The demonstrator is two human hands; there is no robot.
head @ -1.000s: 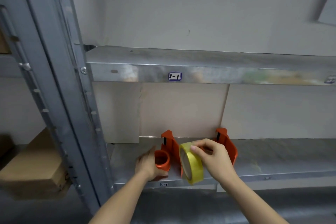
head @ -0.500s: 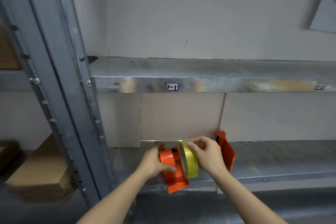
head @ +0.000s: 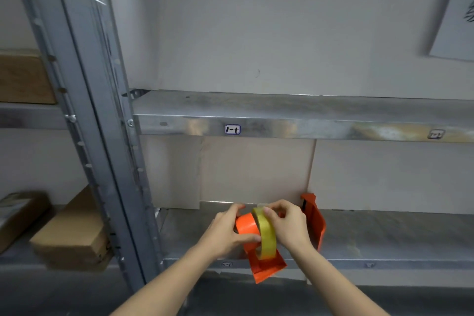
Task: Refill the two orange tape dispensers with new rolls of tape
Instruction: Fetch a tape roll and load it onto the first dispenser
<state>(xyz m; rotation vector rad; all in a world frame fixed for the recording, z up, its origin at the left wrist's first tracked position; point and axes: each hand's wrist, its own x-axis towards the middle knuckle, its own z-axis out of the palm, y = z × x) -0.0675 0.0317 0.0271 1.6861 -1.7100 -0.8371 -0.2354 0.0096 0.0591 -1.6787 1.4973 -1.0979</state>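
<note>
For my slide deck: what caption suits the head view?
Left hand steadies an orange dispenser while right hand fits a yellow tape roll.

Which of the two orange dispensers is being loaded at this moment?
The nearer orange dispenser, at the shelf's front edge: the left hand holds its hub and the right hand holds the yellow tape roll against it. The second dispenser stands untouched behind.

You're looking at a grey metal rack: an upright point(head: 84, 115) is running down the left, and an upper shelf point(head: 295, 108) is carrying a small label point(head: 232, 129) on its front edge. Beige panels point(head: 256, 169) are standing at the back under it. Off to the left, cardboard boxes point(head: 74, 233) are sitting on a lower shelf. A sheet of paper point(head: 454, 18) is hanging on the wall, top right.
</note>
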